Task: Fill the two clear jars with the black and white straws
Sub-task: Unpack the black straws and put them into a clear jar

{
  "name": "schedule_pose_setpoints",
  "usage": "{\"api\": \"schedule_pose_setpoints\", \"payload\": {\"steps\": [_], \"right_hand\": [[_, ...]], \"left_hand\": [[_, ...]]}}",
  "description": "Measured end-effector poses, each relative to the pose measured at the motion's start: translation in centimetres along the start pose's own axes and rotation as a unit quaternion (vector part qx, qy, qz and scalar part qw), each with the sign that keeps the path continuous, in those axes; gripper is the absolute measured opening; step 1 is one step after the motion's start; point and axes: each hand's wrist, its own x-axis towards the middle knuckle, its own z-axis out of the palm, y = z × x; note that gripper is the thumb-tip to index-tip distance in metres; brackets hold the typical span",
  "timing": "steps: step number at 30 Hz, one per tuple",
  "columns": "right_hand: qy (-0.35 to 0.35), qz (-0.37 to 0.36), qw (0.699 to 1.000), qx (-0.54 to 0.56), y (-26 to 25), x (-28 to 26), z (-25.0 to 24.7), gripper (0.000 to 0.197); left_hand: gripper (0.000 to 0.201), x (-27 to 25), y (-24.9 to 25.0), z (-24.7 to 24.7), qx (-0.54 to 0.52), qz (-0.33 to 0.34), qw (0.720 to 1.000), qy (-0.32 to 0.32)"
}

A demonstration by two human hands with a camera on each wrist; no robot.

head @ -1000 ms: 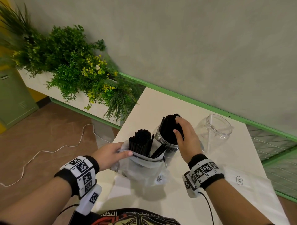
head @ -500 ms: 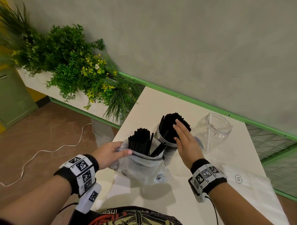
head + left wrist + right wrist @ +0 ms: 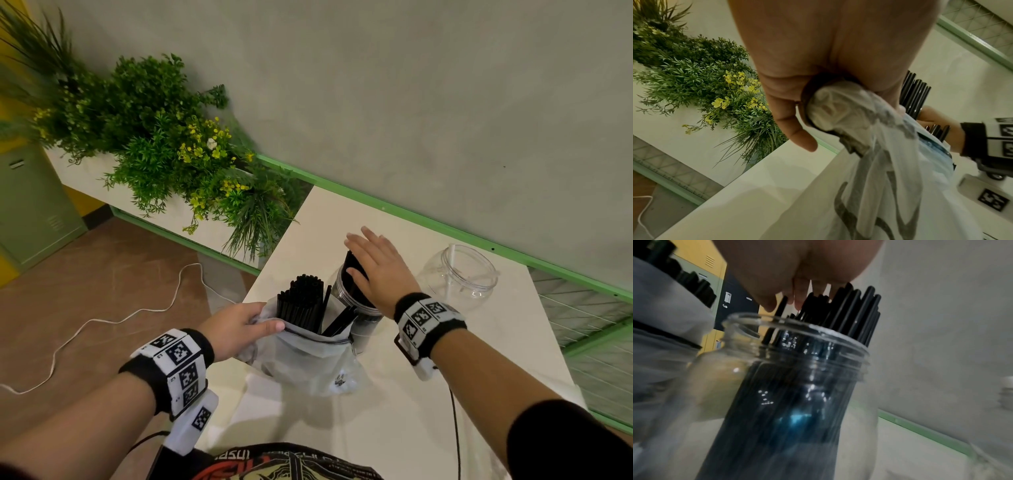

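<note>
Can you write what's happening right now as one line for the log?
left hand: grips bag rim | right hand: flat over black straws in jar | second jar: no black straws

left hand (image 3: 236, 330): fingers curled, pinching | right hand (image 3: 378, 270): flat, fingers straight

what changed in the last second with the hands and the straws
The right hand went from curled over the black straws in the near jar to flat with straight fingers. The left hand keeps its grip on the bag; the far jar stays empty.
</note>
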Motion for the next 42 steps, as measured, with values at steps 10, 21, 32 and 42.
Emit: {"api": "schedule_pose_setpoints", "payload": {"steps": [10, 21, 32, 42], "right_hand": [[0.119, 0.037, 0.992, -0.007, 0.1, 1.1, 0.5, 0.019], [-0.083, 0.164, 0.982, 0.045, 1.5, 1.3, -0.5, 0.042], [-0.109, 0.113, 0.988, 0.001, 2.6, 3.2, -0.5, 0.043], [-0.049, 0.157, 0.981, 0.105, 2.5, 2.1, 0.0, 0.029]], "left_hand": [[0.067, 0.0, 0.2, -0.3, 0.003, -0.008, 1.0, -0.005], [0.077, 0.1, -0.1, -0.5, 0.004, -0.023, 1.0, -0.009], [0.06, -0.3, 0.3, -0.9, -0.007, -0.01, 1.0, -0.005], [0.086, -0.3, 0.4, -1.1, 0.014, -0.013, 1.0, -0.011]]}}
